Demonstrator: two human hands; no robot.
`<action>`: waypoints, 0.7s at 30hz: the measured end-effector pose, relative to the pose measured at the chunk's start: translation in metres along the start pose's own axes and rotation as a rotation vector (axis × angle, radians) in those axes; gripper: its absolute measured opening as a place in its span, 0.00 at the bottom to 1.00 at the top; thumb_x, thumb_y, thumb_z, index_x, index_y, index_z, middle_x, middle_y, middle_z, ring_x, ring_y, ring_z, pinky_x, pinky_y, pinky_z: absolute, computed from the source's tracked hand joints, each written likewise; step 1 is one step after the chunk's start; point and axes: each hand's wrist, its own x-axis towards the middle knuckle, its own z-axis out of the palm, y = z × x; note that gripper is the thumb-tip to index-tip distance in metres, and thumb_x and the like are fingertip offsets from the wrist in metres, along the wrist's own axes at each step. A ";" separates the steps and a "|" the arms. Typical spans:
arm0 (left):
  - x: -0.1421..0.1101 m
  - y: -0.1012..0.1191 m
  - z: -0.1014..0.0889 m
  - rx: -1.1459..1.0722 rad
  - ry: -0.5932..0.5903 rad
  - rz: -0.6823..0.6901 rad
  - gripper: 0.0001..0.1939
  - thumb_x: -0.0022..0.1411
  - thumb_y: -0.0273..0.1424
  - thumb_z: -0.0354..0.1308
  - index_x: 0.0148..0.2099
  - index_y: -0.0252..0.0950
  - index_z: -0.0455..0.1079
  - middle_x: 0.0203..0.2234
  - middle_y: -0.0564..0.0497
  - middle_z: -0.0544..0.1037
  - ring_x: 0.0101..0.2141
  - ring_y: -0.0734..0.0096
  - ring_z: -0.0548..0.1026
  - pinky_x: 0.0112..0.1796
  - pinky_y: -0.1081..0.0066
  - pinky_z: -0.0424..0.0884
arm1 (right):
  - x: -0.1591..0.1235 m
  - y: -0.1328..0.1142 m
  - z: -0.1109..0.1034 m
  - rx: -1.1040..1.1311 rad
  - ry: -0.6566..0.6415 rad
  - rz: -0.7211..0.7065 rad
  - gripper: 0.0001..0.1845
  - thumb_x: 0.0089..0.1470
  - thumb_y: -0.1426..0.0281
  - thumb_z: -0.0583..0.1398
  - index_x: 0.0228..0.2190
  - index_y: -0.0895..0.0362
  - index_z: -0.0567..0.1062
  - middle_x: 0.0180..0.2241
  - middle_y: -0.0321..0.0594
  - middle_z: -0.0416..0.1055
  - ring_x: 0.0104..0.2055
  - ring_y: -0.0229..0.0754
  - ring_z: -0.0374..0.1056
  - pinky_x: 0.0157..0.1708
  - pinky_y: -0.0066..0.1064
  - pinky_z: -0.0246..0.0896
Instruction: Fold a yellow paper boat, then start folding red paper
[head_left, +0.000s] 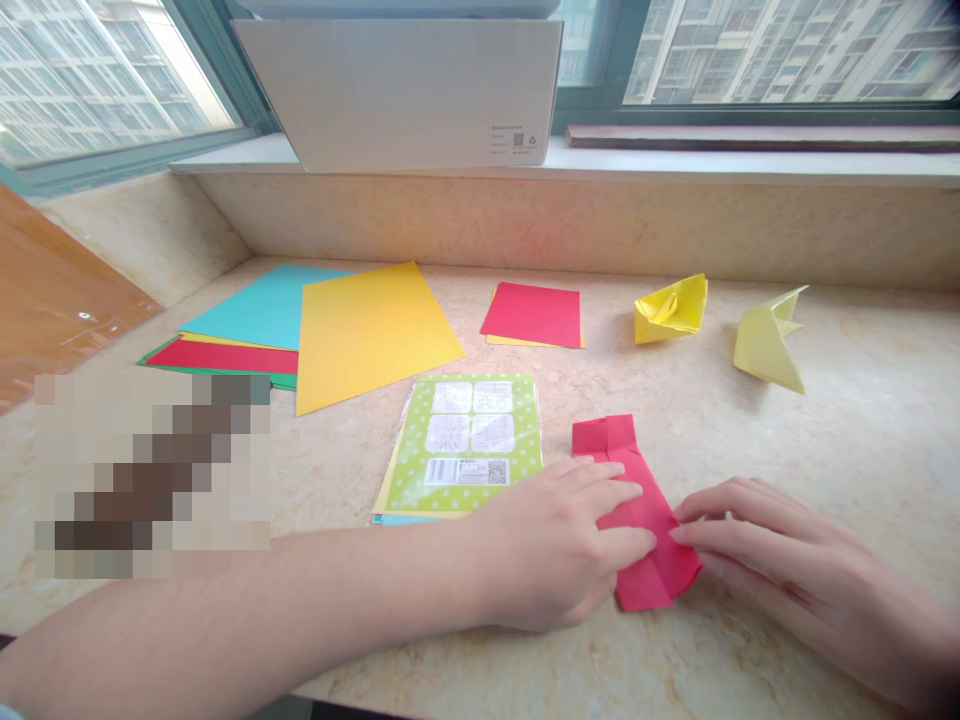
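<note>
A red folded paper (637, 520) lies on the stone counter, its upper end bent into a flap and its right side raised in a curved fold. Spread across its left part, my left hand (562, 540) presses it flat with fingers stretched out. At the right edge, my right hand (780, 570) pinches the raised fold between thumb and fingers. My left fingers cover some of the creases. Just left of the paper is a green dotted packet (465, 440) in clear wrap, partly behind my left hand.
Large coloured sheets lie at the back left, a yellow sheet (375, 335) on top. Behind the packet rest small red squares (532, 315). A yellow folded paper piece (667, 310) and a pale yellow one (769, 345) stand at right. A white box (405, 95) sits on the windowsill.
</note>
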 end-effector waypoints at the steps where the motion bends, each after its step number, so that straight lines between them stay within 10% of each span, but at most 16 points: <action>1: 0.000 0.000 0.000 0.001 0.001 0.001 0.17 0.70 0.31 0.52 0.56 0.32 0.73 0.60 0.37 0.70 0.63 0.48 0.66 0.64 0.52 0.60 | 0.000 0.000 0.000 -0.003 0.001 -0.002 0.13 0.64 0.70 0.61 0.48 0.45 0.77 0.47 0.38 0.75 0.48 0.44 0.74 0.44 0.31 0.74; 21: 0.001 0.000 0.000 0.009 0.014 0.008 0.17 0.69 0.31 0.54 0.56 0.32 0.73 0.59 0.36 0.71 0.62 0.49 0.67 0.63 0.53 0.61 | 0.009 -0.007 0.005 0.009 0.077 0.006 0.10 0.67 0.70 0.58 0.47 0.47 0.75 0.41 0.39 0.74 0.42 0.42 0.73 0.39 0.32 0.73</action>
